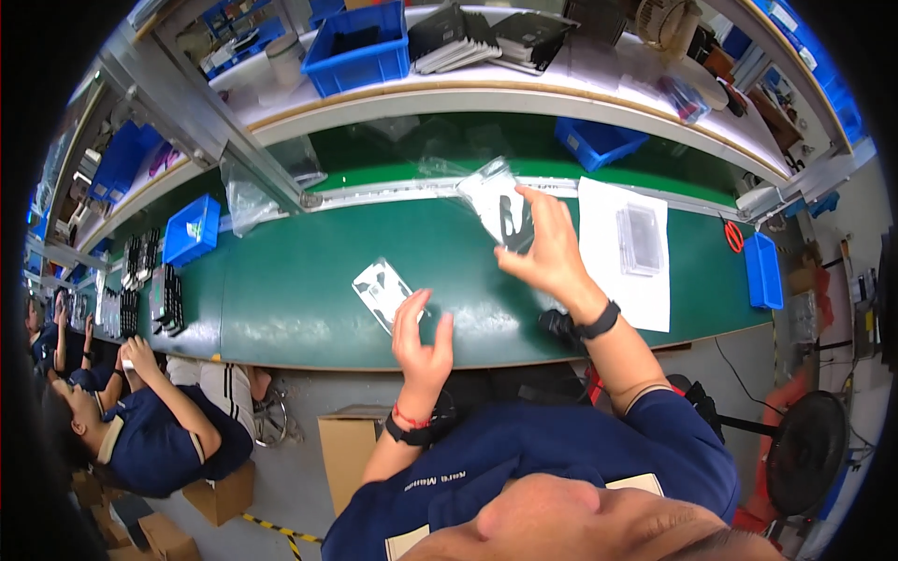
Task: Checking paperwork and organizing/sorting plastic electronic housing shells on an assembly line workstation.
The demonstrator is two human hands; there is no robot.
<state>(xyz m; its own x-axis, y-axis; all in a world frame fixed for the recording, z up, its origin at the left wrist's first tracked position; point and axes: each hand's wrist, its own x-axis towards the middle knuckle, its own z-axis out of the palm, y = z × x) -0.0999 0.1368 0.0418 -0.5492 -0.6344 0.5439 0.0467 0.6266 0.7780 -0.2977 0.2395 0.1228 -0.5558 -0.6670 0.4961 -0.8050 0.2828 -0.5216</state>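
Note:
My left hand (423, 348) is at the near edge of the green bench, its fingers and thumb apart. Its fingertips overlap the lower right of a flat white sheet with black cut-out shapes (379, 288); touching or just above, I cannot tell. Farther right, my right hand (552, 251) spans the edge of a clear plastic bag (488, 192) between thumb and fingers. Inside the bag show white sheets and black shaped pieces. To the right of that hand, a clear plastic tray (641, 240) rests on white paper (603, 299).
Red-handled scissors (732, 236) and a blue bin (763, 271) are at the right end. Another blue bin (192, 231) and stacked black parts (168, 299) stand left. A shelf (486, 92) crosses above the bench's back. A seated co-worker (154, 425) works at the left.

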